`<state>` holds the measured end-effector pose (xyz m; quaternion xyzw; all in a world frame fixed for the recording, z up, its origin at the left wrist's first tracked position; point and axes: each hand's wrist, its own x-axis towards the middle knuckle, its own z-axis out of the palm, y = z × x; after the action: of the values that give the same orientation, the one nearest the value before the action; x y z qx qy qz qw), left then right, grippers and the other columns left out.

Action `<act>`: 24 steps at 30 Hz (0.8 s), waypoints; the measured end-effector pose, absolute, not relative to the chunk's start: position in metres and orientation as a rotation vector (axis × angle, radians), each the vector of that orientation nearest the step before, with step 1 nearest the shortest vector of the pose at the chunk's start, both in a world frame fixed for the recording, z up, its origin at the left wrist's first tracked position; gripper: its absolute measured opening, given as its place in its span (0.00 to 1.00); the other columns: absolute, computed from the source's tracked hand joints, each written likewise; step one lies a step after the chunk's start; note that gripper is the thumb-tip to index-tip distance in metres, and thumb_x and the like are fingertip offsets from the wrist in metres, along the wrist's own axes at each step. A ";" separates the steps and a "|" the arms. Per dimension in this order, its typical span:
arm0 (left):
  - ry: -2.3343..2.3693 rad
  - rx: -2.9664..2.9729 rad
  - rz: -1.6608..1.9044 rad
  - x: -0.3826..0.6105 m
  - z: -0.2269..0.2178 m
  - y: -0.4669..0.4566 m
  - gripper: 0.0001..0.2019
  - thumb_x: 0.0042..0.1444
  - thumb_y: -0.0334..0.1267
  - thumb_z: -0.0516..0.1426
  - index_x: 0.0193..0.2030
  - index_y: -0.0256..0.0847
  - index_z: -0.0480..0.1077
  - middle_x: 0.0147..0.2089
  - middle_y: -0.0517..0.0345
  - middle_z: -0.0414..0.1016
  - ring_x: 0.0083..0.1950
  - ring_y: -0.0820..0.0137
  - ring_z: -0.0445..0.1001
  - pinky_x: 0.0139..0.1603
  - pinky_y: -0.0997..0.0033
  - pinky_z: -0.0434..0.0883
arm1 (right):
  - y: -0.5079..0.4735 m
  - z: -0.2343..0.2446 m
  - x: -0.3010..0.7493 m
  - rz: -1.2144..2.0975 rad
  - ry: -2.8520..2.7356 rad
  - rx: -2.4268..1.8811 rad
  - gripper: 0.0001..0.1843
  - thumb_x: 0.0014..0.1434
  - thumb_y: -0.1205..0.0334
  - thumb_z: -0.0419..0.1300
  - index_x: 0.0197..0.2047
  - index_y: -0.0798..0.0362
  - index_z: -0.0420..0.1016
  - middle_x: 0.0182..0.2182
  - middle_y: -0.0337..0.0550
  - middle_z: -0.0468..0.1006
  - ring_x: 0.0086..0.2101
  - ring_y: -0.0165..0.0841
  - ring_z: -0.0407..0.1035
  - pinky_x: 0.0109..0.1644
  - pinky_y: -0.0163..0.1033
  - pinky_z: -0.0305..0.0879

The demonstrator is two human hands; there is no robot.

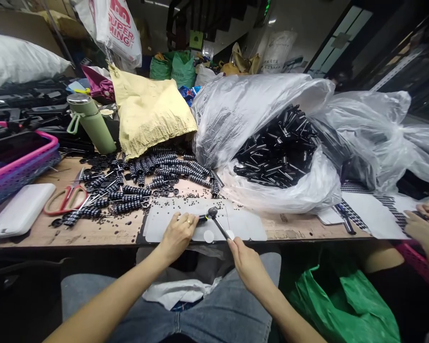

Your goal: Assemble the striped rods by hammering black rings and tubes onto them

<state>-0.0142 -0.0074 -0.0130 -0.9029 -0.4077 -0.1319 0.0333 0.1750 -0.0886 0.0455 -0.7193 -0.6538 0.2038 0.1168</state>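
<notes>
My left hand (178, 234) is closed round a short black tube (202, 218) with a yellow-green ring near its end, low over a pale mat (246, 226). In my right hand (248, 262) is a metal-shafted tool (220, 226) with a rounded dark head, which meets or overlaps the ringed end of the tube; I cannot tell whether they touch. Two small white discs lie on the mat, one white disc (209, 237) just below the tool's head. Tiny dark rings are scattered behind my hands, before a pile of black-and-white banded rods (164, 166).
Red-handled scissors (66, 199), a white case (19, 212) and a green flask (92, 123) are on the left. A clear plastic bag (236, 112) spills black tubes (279, 152) at centre right. A co-worker's hands (427, 224) are at far right, above a green bag (346, 300).
</notes>
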 end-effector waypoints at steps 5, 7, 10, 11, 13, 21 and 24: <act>-1.345 -2.771 -0.404 0.012 -0.024 -0.025 0.33 0.56 0.51 0.42 0.61 0.25 0.47 0.62 0.37 0.50 0.64 0.56 0.42 0.60 0.52 0.46 | -0.087 0.068 0.149 0.607 -1.813 -1.795 0.20 0.63 0.52 0.33 0.31 0.51 0.59 0.19 0.38 0.66 0.19 0.30 0.61 0.24 0.32 0.51; -1.336 -2.776 -0.401 0.016 -0.031 -0.026 0.32 0.56 0.47 0.42 0.61 0.24 0.45 0.63 0.37 0.48 0.65 0.56 0.40 0.61 0.52 0.45 | -0.085 0.063 0.135 0.600 -1.949 -1.782 0.20 0.63 0.53 0.33 0.31 0.52 0.60 0.20 0.40 0.68 0.20 0.30 0.63 0.24 0.32 0.51; -1.323 -2.769 -0.406 0.015 -0.036 -0.020 0.29 0.55 0.38 0.42 0.61 0.23 0.45 0.62 0.36 0.48 0.64 0.57 0.43 0.61 0.53 0.46 | -0.080 0.047 0.123 0.594 -2.199 -1.887 0.19 0.63 0.54 0.36 0.29 0.52 0.61 0.21 0.42 0.70 0.21 0.33 0.64 0.23 0.33 0.49; -1.313 -2.781 -0.413 0.014 -0.036 -0.017 0.28 0.55 0.37 0.42 0.61 0.22 0.45 0.62 0.35 0.49 0.64 0.57 0.44 0.60 0.54 0.47 | -0.078 0.045 0.124 0.604 -2.214 -1.903 0.19 0.63 0.55 0.36 0.29 0.52 0.61 0.21 0.41 0.70 0.21 0.33 0.64 0.23 0.33 0.48; -1.312 -2.822 -0.437 0.013 -0.031 -0.012 0.30 0.55 0.42 0.42 0.60 0.21 0.47 0.61 0.33 0.51 0.64 0.56 0.45 0.61 0.54 0.46 | -0.076 0.051 0.127 0.624 -2.131 -1.876 0.20 0.63 0.54 0.35 0.30 0.52 0.60 0.20 0.39 0.69 0.20 0.31 0.64 0.24 0.33 0.49; -1.355 -2.839 -0.413 0.013 -0.028 -0.010 0.33 0.54 0.45 0.43 0.61 0.22 0.44 0.62 0.34 0.49 0.64 0.56 0.43 0.61 0.52 0.43 | -0.071 0.063 0.120 0.520 -2.086 -1.788 0.20 0.63 0.53 0.35 0.32 0.53 0.62 0.22 0.42 0.70 0.22 0.32 0.65 0.24 0.33 0.52; -1.336 -2.794 -0.358 0.013 -0.032 -0.002 0.29 0.54 0.38 0.44 0.61 0.24 0.45 0.62 0.36 0.50 0.63 0.58 0.46 0.60 0.54 0.48 | -0.066 0.048 0.111 0.546 -2.290 -1.884 0.19 0.63 0.54 0.37 0.35 0.53 0.64 0.25 0.46 0.73 0.24 0.36 0.68 0.25 0.34 0.52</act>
<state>0.0126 -0.0018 -0.0319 -0.8961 -0.4285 -0.1149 0.0120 0.1107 -0.0658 0.0476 -0.6236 -0.7580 0.1807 0.0628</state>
